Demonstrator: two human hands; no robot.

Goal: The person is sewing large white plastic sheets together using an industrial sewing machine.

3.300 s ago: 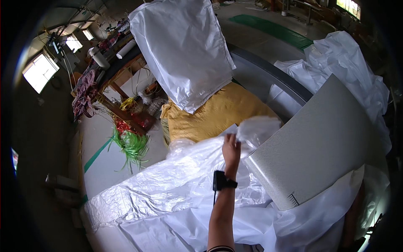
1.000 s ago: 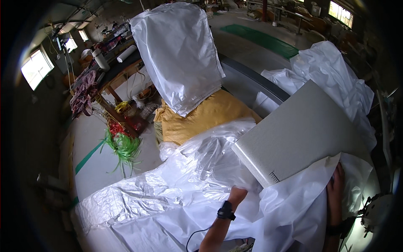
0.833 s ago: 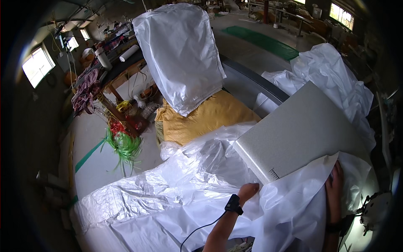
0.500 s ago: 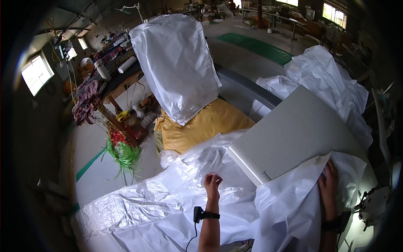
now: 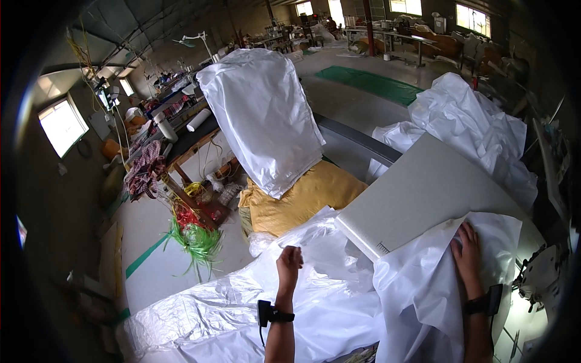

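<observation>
My left hand (image 5: 289,264) is raised over the white plastic sheeting (image 5: 224,302), its fingers curled together. Whether anything thin is pinched in them is hidden. My right hand (image 5: 466,254) lies palm down with its fingers stretched out on a white plastic sheet (image 5: 417,278). That sheet drapes over the front edge of a grey tabletop (image 5: 423,187) with a small ruler-like scale at its corner. Both wrists carry a black strap with a small device.
Beyond the sheeting lies a stuffed yellow sack (image 5: 308,199) with a stack of white bags (image 5: 266,115) on top. Crumpled white sheeting (image 5: 460,121) heaps behind the tabletop. A sewing machine (image 5: 537,275) stands at right, lit by a lamp. Green plastic strips (image 5: 196,242) hang at left.
My left hand has moved left, fingers still curled. My right hand has come further over the sheet, its fingers now flat. The view has tilted up slightly.
</observation>
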